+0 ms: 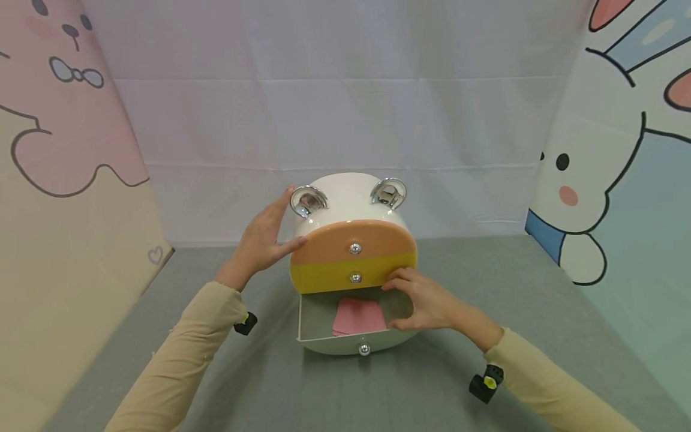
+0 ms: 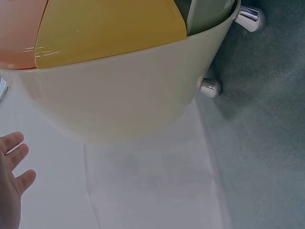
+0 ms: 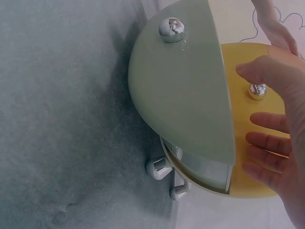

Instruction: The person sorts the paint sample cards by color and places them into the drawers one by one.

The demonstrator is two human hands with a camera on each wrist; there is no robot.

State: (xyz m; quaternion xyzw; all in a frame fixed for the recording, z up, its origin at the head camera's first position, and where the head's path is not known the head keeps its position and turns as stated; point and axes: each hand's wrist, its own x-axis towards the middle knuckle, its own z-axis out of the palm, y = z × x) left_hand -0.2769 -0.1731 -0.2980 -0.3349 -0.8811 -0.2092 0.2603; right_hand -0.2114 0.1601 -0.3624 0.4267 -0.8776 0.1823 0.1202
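Note:
A small white animal-shaped drawer cabinet [image 1: 348, 198] with silver ears stands on the grey surface. Its orange drawer [image 1: 329, 243] and yellow drawer [image 1: 324, 275] are closed; the bottom green drawer [image 1: 335, 345] is pulled out. Pink folded cloth or paper [image 1: 358, 316] lies inside it. My left hand [image 1: 259, 237] is spread at the cabinet's left side, thumb by the orange front; firm contact cannot be told. Over the green drawer's right part, my right hand [image 1: 432, 300] has fingers and thumb apart in a loose curve, with nothing between them.
Silver knobs [image 1: 364, 348] stick out from the drawer fronts, and short silver feet [image 3: 158, 168] hold the cabinet up. A white cloth wall [image 1: 345, 120] rises behind. Cartoon-printed panels [image 1: 610, 180] flank the grey surface [image 1: 486, 276].

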